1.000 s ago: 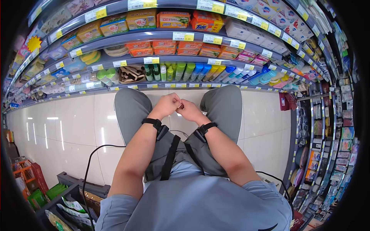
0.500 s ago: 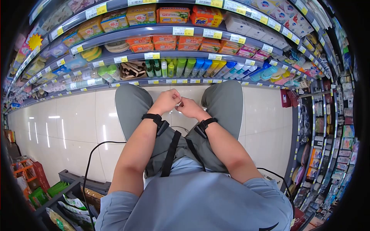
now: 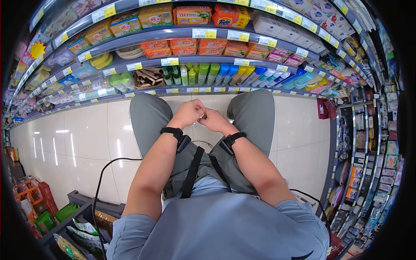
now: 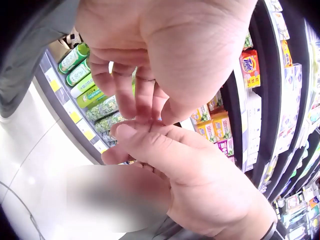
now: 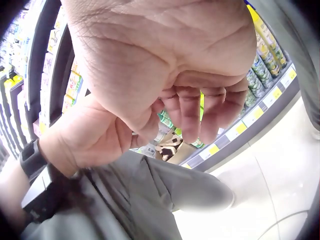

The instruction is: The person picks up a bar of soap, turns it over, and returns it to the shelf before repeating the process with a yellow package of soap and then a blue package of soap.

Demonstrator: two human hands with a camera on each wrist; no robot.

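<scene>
In the head view, my left hand (image 3: 189, 114) and my right hand (image 3: 215, 121) meet at the fingertips between the knees. Seen from the left wrist, the left hand (image 4: 170, 45) hangs from above with loosely bent fingers, their tips touching the fingers of the right hand (image 4: 185, 157). From the right wrist, the right hand (image 5: 165, 55) also has loosely bent fingers, and part of the left hand (image 5: 95, 135) shows behind it. No object shows between the hands; the fingertips partly hide one another.
Ahead, a store shelf (image 3: 208, 90) carries spray bottles (image 3: 212, 74), orange soap packs (image 3: 190, 15) and a box of brushes (image 3: 154, 79). Grey-trousered knees (image 3: 149, 112) flank the hands. A black cable (image 3: 102, 182) runs at the left; packaged goods (image 3: 65, 212) stand behind.
The shelves have shifted slightly upward in the head view. Both hands stay together between the knees, with only small finger movements.
</scene>
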